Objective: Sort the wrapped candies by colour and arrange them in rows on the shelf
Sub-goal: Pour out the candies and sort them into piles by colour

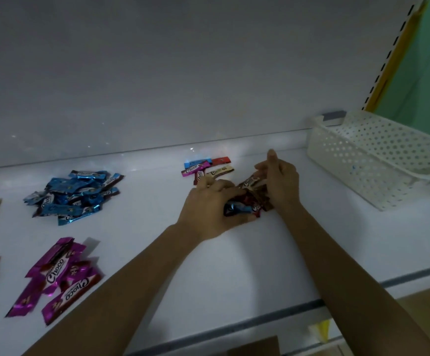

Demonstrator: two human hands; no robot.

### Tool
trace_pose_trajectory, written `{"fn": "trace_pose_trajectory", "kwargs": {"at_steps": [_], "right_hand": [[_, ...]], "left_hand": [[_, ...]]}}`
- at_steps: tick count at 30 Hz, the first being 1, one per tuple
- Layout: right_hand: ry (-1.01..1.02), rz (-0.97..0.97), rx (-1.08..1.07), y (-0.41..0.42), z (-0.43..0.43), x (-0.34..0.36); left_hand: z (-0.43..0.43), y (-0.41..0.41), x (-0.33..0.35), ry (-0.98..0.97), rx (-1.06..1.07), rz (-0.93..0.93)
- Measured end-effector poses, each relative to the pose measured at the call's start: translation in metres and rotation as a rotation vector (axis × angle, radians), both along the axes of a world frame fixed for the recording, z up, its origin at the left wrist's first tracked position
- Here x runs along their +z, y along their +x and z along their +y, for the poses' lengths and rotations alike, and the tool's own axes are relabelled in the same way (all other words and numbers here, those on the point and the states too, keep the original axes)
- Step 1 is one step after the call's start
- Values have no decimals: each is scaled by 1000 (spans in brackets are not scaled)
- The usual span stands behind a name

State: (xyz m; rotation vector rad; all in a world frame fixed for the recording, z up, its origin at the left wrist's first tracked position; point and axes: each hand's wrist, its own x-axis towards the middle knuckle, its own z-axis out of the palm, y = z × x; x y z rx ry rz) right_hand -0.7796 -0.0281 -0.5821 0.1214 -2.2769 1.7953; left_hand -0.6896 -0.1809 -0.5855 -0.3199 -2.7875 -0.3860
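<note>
Mid-frame on the shelf, the left hand clamped its grip on mixed candies; the right hand pinched a brown candy.

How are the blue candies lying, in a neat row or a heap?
In a heap. The blue candies overlap and point in different directions on the shelf, not lined up.

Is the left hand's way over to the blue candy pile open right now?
Probably yes. Only bare shelf lies between the left hand and the blue candy pile. Its fingers, though, are curled over the mixed candies, so it is not empty.
</note>
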Motion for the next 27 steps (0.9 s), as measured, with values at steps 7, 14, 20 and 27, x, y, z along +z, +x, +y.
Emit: {"fn": "trace_pose_trajectory", "kwargs": {"at_steps": [7,14,20,27], "right_hand": [[-46,14,-18,0,0,-2],[164,111,-16,9,-3,2],[384,342,42,49,-32,14],[-611,-412,344,105,-118,58]], "left_hand": [[-2,-4,3,148,97,114],[-11,-16,22,642,329,-41],[-19,-8,40,1099,403,-14],[-22,22,55,1296,379,118]]}}
